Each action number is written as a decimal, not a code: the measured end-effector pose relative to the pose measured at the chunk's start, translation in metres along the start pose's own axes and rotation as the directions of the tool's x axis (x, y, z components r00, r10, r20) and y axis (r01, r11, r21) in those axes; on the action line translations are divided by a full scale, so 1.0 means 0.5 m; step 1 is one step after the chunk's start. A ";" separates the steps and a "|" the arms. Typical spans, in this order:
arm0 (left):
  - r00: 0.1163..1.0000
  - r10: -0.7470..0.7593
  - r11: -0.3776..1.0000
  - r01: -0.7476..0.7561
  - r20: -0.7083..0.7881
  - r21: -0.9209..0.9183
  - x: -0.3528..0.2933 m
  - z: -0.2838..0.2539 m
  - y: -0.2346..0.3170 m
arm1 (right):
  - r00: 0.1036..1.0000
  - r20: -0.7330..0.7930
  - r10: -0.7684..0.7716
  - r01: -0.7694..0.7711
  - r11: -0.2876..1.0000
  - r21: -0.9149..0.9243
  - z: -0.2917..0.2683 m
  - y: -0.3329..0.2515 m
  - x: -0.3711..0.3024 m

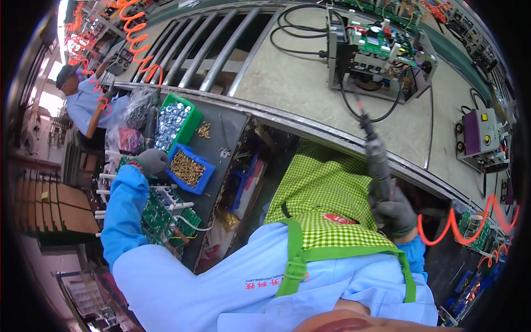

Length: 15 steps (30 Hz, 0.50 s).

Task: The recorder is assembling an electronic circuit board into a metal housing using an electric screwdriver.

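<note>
My right hand (394, 213), in a dark grey glove, is wrapped round a power screwdriver (378, 160). Its bit points up toward an opened electrical unit (379, 61) with green circuit boards and a looped black cable, on the bench. My left hand (152, 161), gloved too, is closed beside a blue bin (206, 178) of brass-coloured screws (187, 169). Whatever its fingers may hold is hidden. Just beyond is a green bin (192, 123) full of silvery metal parts (172, 120). A few brass pieces (204, 130) lie loose beside it.
Green circuit boards (160, 216) lie by my left forearm. Metal rollers (224, 52) run beyond the bins. A finished-looking boxed unit (480, 135) stands at right. Orange coiled hoses (453, 229) hang at both sides. Another person (91, 105) works at far left.
</note>
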<state>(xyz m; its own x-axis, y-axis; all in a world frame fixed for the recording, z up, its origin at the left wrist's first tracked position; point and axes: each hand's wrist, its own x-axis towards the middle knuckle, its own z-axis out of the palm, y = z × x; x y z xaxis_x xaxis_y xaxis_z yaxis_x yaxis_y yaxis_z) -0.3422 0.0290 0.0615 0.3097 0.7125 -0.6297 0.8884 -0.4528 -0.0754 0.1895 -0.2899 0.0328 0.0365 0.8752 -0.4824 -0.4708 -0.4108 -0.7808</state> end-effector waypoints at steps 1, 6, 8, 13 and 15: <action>0.999 0.024 0.999 -0.024 -0.027 -0.024 0.001 -0.023 0.019 | 0.990 0.079 0.118 -0.125 0.989 0.078 0.006 0.008 0.007; 0.918 0.290 0.704 -0.397 -0.272 -0.589 0.067 -0.159 0.225 | 0.981 0.172 0.095 -0.115 0.988 0.107 0.024 0.043 0.041; 0.827 0.444 0.492 -0.547 -0.345 -0.678 0.132 -0.193 0.347 | 0.985 0.162 0.065 -0.082 0.991 0.101 0.028 0.057 0.051; 0.758 0.558 -0.067 -0.363 -0.337 -0.929 0.277 -0.200 0.616 | 0.995 0.087 0.054 -0.065 0.988 0.138 0.026 0.075 0.052; 0.716 0.611 -0.246 -0.234 -0.338 -0.941 0.321 -0.186 0.691 | 0.997 0.075 0.014 -0.027 0.986 0.167 0.027 0.078 0.051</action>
<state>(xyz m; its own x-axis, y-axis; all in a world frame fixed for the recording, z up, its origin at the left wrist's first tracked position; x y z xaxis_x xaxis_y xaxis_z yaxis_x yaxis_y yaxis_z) 0.0460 0.0370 0.0061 0.8787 0.4149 -0.2360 0.0278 0.4492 0.8930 0.1602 -0.2804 -0.0048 -0.0369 0.8860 -0.4623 -0.6121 -0.3857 -0.6903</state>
